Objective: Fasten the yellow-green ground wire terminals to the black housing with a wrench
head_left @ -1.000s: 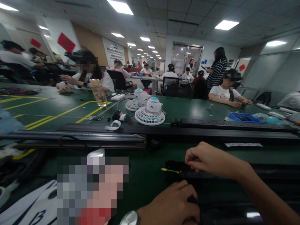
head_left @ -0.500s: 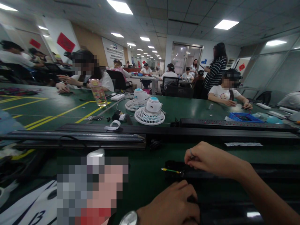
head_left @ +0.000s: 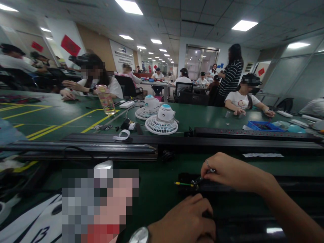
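Note:
A long black rail [head_left: 240,188] lies on the green table in front of me, its near end pointing left. A short green-and-yellow wire [head_left: 184,184] with a ring terminal sticks out of that end. My right hand [head_left: 221,170], a ring on one finger, is closed round a small metal wrench [head_left: 199,180]. The wrench's far end sits at the base of the wire. Closer to me, my left hand [head_left: 188,217], wearing a wristwatch [head_left: 139,235], has its fingers curled over the dark rail edge; the fingertips are hidden.
More black rails [head_left: 227,142] cross the table beyond my hands. Two white fans [head_left: 162,124], a bottle [head_left: 105,101] and a blue tray [head_left: 265,126] of small parts stand farther back. A blurred-out object [head_left: 101,202] lies at front left. Co-workers sit across the table.
My right hand has turned and shifted slightly, so the wrench in it now shows plainly. My left hand has stayed in place.

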Demonstrator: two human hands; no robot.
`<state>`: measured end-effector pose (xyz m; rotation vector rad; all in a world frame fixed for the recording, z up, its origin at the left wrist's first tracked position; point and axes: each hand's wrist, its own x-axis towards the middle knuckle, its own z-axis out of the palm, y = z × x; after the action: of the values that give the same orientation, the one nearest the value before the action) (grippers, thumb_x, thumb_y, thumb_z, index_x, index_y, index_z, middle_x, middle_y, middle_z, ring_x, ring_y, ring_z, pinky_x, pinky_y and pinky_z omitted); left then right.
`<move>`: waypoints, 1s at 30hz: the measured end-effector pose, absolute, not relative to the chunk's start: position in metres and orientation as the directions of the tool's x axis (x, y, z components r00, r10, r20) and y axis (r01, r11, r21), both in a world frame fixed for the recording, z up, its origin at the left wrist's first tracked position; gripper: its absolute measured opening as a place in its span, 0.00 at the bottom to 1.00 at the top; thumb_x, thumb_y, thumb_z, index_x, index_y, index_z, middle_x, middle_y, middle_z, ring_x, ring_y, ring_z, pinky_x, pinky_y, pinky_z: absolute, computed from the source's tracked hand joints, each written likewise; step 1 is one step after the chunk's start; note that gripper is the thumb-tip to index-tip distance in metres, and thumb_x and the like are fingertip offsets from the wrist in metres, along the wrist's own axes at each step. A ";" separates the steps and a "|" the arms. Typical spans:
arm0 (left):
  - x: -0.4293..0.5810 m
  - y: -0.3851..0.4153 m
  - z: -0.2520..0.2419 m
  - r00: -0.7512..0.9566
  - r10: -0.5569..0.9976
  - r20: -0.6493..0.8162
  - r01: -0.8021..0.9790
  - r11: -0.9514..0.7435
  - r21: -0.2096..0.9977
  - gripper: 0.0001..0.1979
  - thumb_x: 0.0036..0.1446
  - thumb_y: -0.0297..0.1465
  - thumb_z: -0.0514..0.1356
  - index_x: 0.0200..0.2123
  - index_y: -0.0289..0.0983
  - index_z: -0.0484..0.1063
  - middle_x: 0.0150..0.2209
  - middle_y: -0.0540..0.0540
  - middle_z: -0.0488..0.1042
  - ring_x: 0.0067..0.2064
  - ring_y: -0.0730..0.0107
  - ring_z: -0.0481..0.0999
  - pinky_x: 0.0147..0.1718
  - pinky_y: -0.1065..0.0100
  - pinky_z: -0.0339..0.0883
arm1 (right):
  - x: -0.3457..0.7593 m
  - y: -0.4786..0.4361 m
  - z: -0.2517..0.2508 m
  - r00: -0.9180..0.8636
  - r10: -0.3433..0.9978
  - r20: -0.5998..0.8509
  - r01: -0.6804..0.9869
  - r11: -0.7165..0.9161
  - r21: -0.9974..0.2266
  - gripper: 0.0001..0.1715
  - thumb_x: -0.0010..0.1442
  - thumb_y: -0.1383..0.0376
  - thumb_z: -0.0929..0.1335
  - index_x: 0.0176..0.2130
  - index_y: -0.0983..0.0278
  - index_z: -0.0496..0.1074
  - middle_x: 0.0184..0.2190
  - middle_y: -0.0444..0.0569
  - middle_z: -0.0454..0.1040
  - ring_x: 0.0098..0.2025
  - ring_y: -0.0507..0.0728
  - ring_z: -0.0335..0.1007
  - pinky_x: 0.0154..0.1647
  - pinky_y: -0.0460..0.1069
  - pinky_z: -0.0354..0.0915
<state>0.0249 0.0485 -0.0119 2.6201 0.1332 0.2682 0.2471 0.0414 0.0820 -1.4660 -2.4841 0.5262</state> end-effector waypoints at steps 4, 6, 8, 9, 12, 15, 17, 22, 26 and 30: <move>0.025 0.049 -0.012 0.975 0.143 0.173 0.044 -0.878 0.477 0.04 0.63 0.34 0.65 0.40 0.41 0.77 0.49 0.47 0.72 0.50 0.62 0.70 0.49 0.62 0.63 | 0.248 0.042 0.086 -0.448 0.894 -0.024 0.805 0.391 -0.445 0.11 0.66 0.65 0.67 0.42 0.62 0.81 0.34 0.46 0.82 0.37 0.56 0.78 0.38 0.47 0.65; 0.025 0.048 -0.012 0.974 0.140 0.178 0.038 -0.876 0.481 0.04 0.63 0.34 0.65 0.40 0.41 0.77 0.50 0.47 0.71 0.50 0.62 0.70 0.48 0.63 0.64 | 0.248 0.043 0.087 -0.398 0.915 -0.068 0.817 0.320 -0.480 0.11 0.66 0.64 0.67 0.40 0.63 0.81 0.27 0.45 0.81 0.29 0.53 0.77 0.30 0.45 0.64; 0.025 0.048 -0.012 0.972 0.142 0.189 0.033 -0.873 0.486 0.04 0.63 0.34 0.65 0.40 0.41 0.77 0.50 0.47 0.72 0.50 0.62 0.70 0.48 0.63 0.64 | 0.248 0.043 0.087 -0.363 0.927 -0.094 0.820 0.270 -0.505 0.12 0.67 0.63 0.67 0.40 0.65 0.80 0.23 0.44 0.79 0.24 0.52 0.76 0.26 0.44 0.63; 0.025 0.047 -0.013 0.971 0.146 0.192 0.035 -0.873 0.486 0.04 0.63 0.34 0.65 0.40 0.41 0.77 0.50 0.47 0.72 0.51 0.62 0.70 0.49 0.63 0.64 | 0.248 0.043 0.087 -0.358 0.929 -0.091 0.817 0.264 -0.512 0.12 0.67 0.63 0.67 0.39 0.65 0.80 0.22 0.44 0.79 0.23 0.52 0.76 0.25 0.44 0.63; 0.024 0.046 -0.014 0.969 0.160 0.190 0.050 -0.874 0.482 0.04 0.62 0.34 0.65 0.40 0.42 0.77 0.50 0.47 0.72 0.50 0.62 0.70 0.49 0.62 0.64 | 0.248 0.044 0.087 -0.372 0.926 -0.060 0.798 0.286 -0.530 0.12 0.66 0.62 0.68 0.38 0.65 0.80 0.23 0.45 0.80 0.24 0.52 0.77 0.27 0.44 0.64; 0.024 0.047 -0.014 0.970 0.159 0.183 0.050 -0.871 0.489 0.05 0.62 0.34 0.65 0.40 0.41 0.77 0.50 0.47 0.71 0.51 0.62 0.70 0.49 0.62 0.64 | 0.248 0.044 0.085 -0.381 0.923 -0.046 0.780 0.294 -0.552 0.11 0.67 0.62 0.68 0.38 0.65 0.80 0.24 0.44 0.80 0.25 0.52 0.78 0.27 0.43 0.65; 0.024 0.048 -0.013 0.974 0.140 0.177 0.034 -0.867 0.497 0.05 0.63 0.35 0.65 0.41 0.41 0.77 0.51 0.47 0.71 0.51 0.62 0.70 0.49 0.62 0.64 | 0.247 0.044 0.083 -0.377 0.925 -0.050 0.771 0.283 -0.571 0.12 0.67 0.62 0.67 0.37 0.65 0.79 0.23 0.45 0.80 0.25 0.52 0.78 0.26 0.43 0.66; 0.024 0.049 -0.015 0.972 0.138 0.189 0.026 -0.865 0.501 0.05 0.63 0.35 0.64 0.41 0.41 0.77 0.50 0.46 0.72 0.50 0.62 0.70 0.49 0.62 0.64 | 0.244 0.047 0.074 -0.339 0.935 -0.102 0.749 0.203 -0.630 0.15 0.66 0.59 0.68 0.36 0.67 0.78 0.23 0.48 0.80 0.23 0.54 0.79 0.23 0.44 0.68; 0.024 0.048 -0.016 0.968 0.144 0.205 0.026 -0.871 0.490 0.05 0.63 0.35 0.64 0.40 0.41 0.77 0.50 0.46 0.72 0.51 0.62 0.70 0.50 0.62 0.64 | 0.240 0.048 0.072 -0.317 0.941 -0.122 0.744 0.167 -0.647 0.16 0.65 0.57 0.69 0.36 0.68 0.79 0.21 0.48 0.79 0.22 0.54 0.78 0.21 0.44 0.68; 0.024 0.049 -0.016 0.972 0.129 0.195 0.018 -0.873 0.487 0.05 0.64 0.36 0.63 0.41 0.42 0.77 0.50 0.46 0.72 0.51 0.61 0.70 0.51 0.61 0.64 | 0.238 0.048 0.071 -0.303 0.946 -0.117 0.732 0.153 -0.664 0.16 0.65 0.57 0.69 0.35 0.67 0.78 0.21 0.49 0.79 0.23 0.55 0.78 0.22 0.44 0.69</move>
<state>0.0244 0.0486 -0.0155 2.6193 0.1041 0.3026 0.2378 0.0482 0.0713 -1.6118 -2.1087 0.9138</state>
